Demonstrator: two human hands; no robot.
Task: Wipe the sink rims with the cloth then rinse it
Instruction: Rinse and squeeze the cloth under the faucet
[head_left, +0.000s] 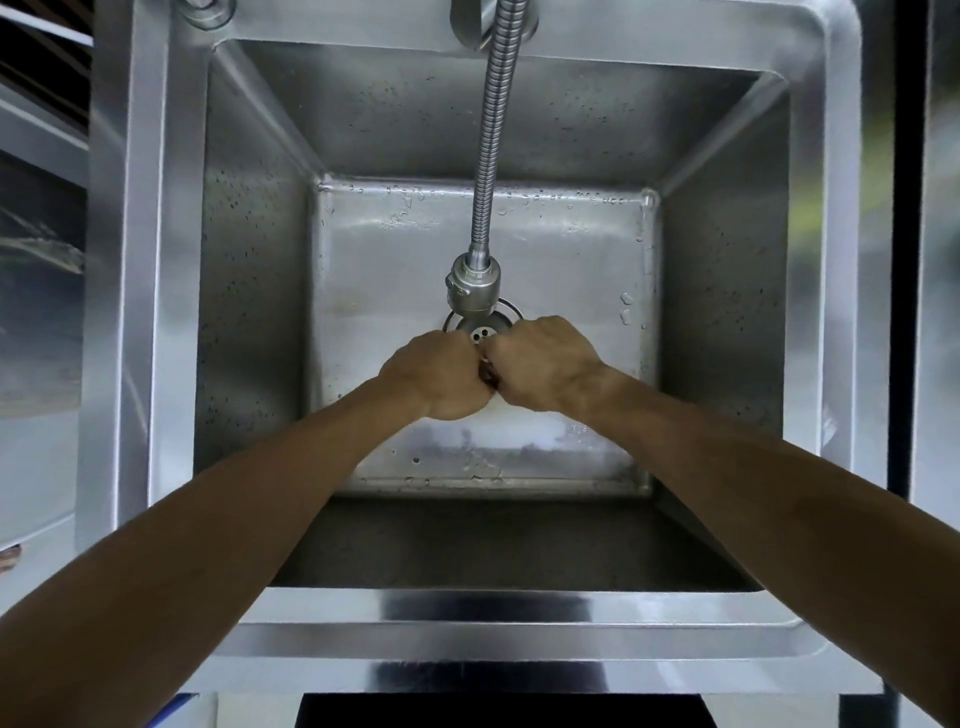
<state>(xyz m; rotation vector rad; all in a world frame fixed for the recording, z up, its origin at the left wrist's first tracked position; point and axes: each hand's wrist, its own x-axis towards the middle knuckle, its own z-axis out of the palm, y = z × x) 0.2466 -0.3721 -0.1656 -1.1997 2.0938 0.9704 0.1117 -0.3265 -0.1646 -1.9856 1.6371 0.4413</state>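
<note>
Head view: two fists wring a dark cloth low over the sink drain.

Both bare arms reach down into the steel sink (156, 291), where the left hand (439, 376) and right hand (545, 364) meet knuckle to knuckle, fingers curled tight around a small dark cloth (488, 375), of which only a sliver shows between them. They sit just in front of the round drain (480, 330) and below the faucet head (472, 286), which hangs from a ribbed metal hose (493, 130) coming down from the back rim. Water beads dot the basin floor and walls, and a wet sheen lies under the hands.
</note>
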